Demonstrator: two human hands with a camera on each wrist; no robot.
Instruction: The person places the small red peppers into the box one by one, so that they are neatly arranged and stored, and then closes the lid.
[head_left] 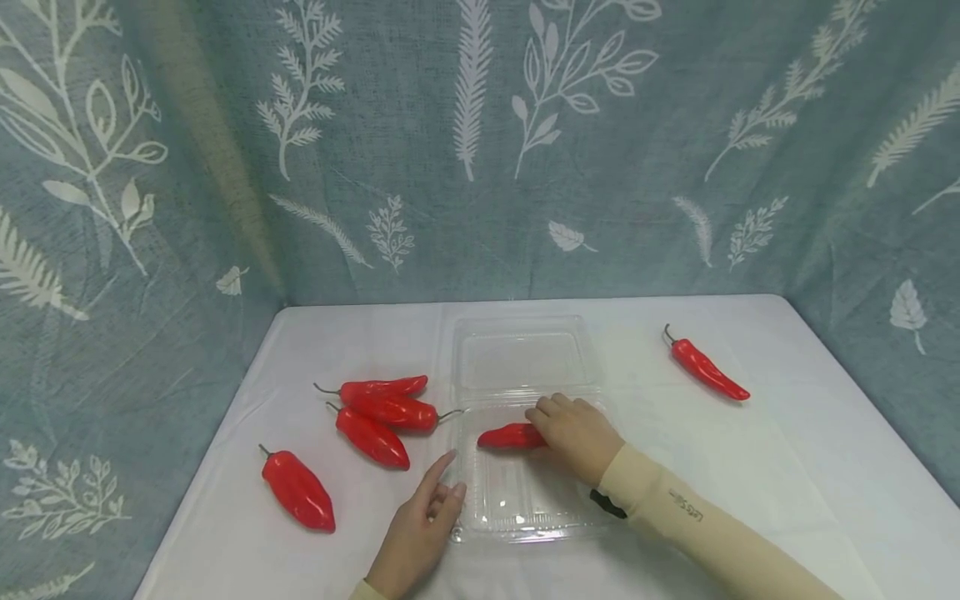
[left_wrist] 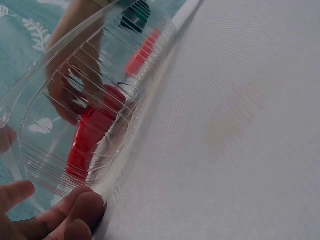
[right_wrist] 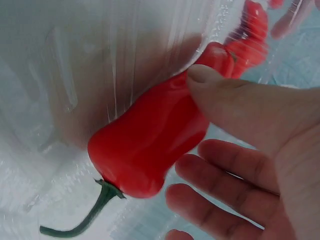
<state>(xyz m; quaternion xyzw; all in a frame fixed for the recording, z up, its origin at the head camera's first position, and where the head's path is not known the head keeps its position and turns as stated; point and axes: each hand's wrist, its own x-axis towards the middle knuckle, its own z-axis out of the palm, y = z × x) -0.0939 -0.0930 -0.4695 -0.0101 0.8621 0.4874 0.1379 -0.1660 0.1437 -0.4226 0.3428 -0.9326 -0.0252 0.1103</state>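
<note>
A red pepper [head_left: 510,437] lies in the base of a clear plastic clamshell box [head_left: 517,529], and its green stem [right_wrist: 95,215] shows in the right wrist view. My right hand [head_left: 573,437] reaches into the box and holds this pepper, thumb on one side and fingertips along the other. At the box's left wall is my left hand [head_left: 414,533], its index finger extended and its fingertips right at the rim. From the left wrist view, the pepper [left_wrist: 87,142] appears through the ribbed clear wall, close to the left fingers [left_wrist: 55,215].
Left of the box, several red peppers lie grouped, one front pepper [head_left: 375,437] among them. Another pepper [head_left: 298,492] lies apart at the near left, and a slim one [head_left: 708,369] at the far right. The box's lid [head_left: 525,358] lies folded back on the white table [head_left: 750,483].
</note>
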